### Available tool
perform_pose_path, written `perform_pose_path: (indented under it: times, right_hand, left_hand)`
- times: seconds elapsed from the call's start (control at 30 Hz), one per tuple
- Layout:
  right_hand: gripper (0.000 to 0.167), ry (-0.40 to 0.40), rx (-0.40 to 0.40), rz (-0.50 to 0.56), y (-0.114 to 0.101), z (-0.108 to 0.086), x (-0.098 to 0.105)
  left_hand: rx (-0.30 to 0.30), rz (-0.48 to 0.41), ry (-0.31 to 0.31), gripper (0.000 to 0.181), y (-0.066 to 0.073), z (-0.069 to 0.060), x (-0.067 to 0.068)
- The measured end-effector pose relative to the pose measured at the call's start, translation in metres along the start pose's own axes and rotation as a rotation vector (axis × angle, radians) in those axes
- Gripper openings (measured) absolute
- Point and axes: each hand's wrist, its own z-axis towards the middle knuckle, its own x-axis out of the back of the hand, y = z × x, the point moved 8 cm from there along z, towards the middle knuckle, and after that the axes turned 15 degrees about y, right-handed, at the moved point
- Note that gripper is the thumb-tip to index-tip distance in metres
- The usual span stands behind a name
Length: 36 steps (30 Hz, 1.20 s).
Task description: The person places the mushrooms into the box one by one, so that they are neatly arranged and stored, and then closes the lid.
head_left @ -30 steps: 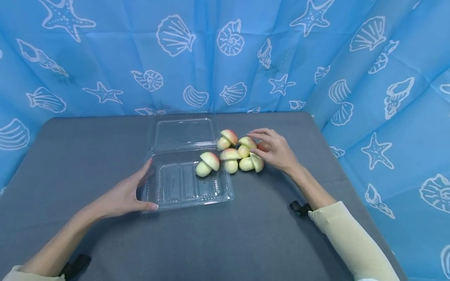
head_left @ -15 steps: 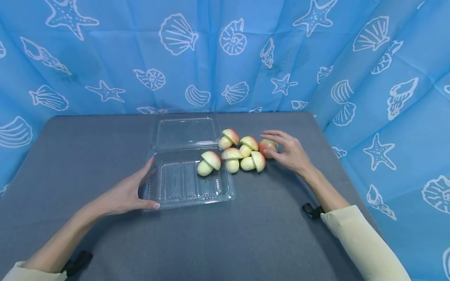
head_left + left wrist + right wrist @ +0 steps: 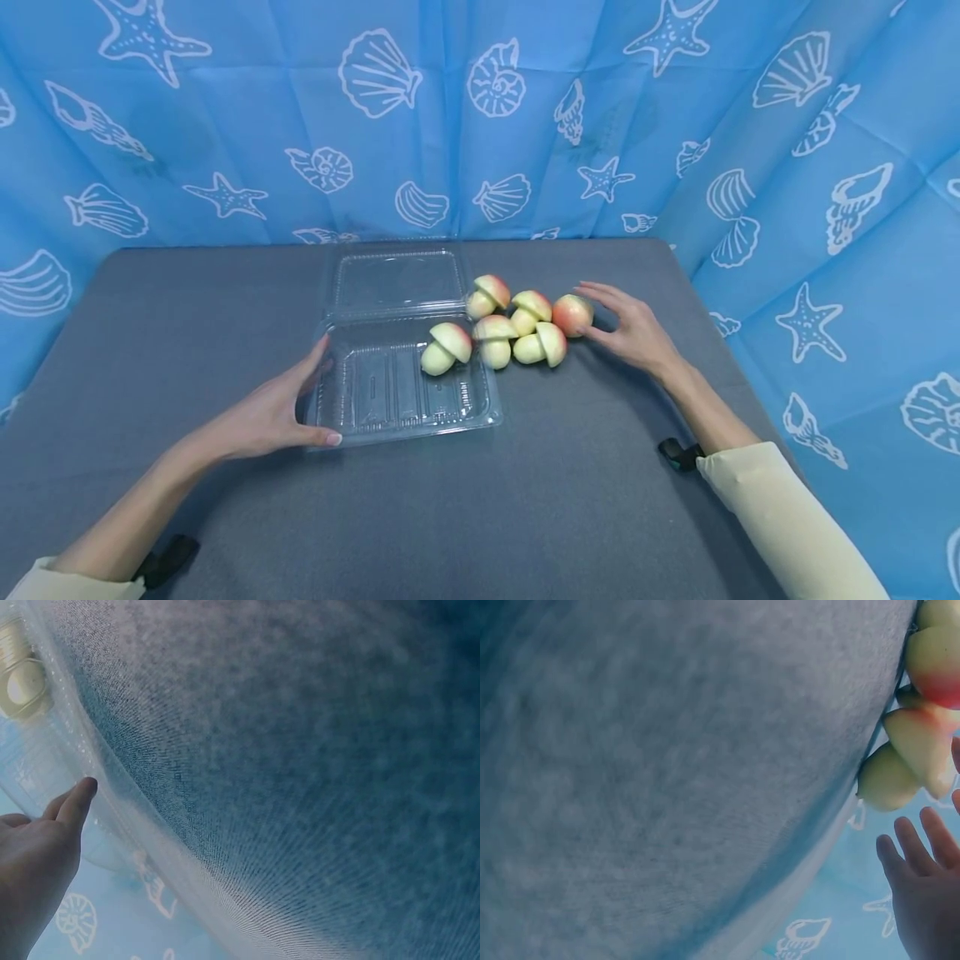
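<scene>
- The clear plastic container (image 3: 371, 400) sits on the bench (image 3: 465, 517), its tray boxy and ribbed along the floor, its rim glossy; the thin see-through lid (image 3: 397, 279) is folded back behind it.
- 1 pale, smooth mushroom shape (image 3: 446, 348) lies tilted inside the tray, toward the right wall, its rounded cap blushing red over a stubby, egg-like stem.
- 4 similar mushroom pieces (image 3: 532, 310) are bunched to the right of the container, caps and stems pointing different ways; the front-left member of the bunch is close to the rim, and I cannot tell whether they touch.
- 1 rounder red-and-yellow piece (image 3: 572, 315) (no stem shows from this angle) sits at the right end of the bunch.
- The left hand (image 3: 270, 410) spans the tray's left side, fingers and thumb spread wide, the thumb tip at the front-left corner.
- The right hand (image 3: 630, 329) is beside the round piece with its fingers wide; whether the thumb touches that piece is unclear.
- The bench surface is grey and matt, with a fine weave in the wrist views.
- Behind hangs a creased blue curtain (image 3: 450, 158) printed with white shells and starfish.
- Cream sleeves (image 3: 802, 517) and black wrist straps (image 3: 168, 560) show on the arms.
</scene>
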Motion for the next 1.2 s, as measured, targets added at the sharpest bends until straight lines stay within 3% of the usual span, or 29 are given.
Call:
perform_pose_path:
  times: [0.5, 0.8, 1.2]
  right_hand:
    - [0.069, -0.120, -0.247, 0.053, 0.024, -0.004, -0.011]
    - [0.062, -0.169, -0.326, 0.068, 0.030, -0.006, -0.016]
    - [0.057, -0.164, -0.355, 0.129, 0.032, -0.008, -0.014]
  left_hand:
    - [0.003, -0.006, 0.000, 0.133, -0.003, -0.001, -0.001]
    - [0.001, -0.004, -0.003, 0.133, -0.002, -0.001, -0.001]
    - [0.022, -0.010, -0.011, 0.134, -0.003, 0.001, -0.001]
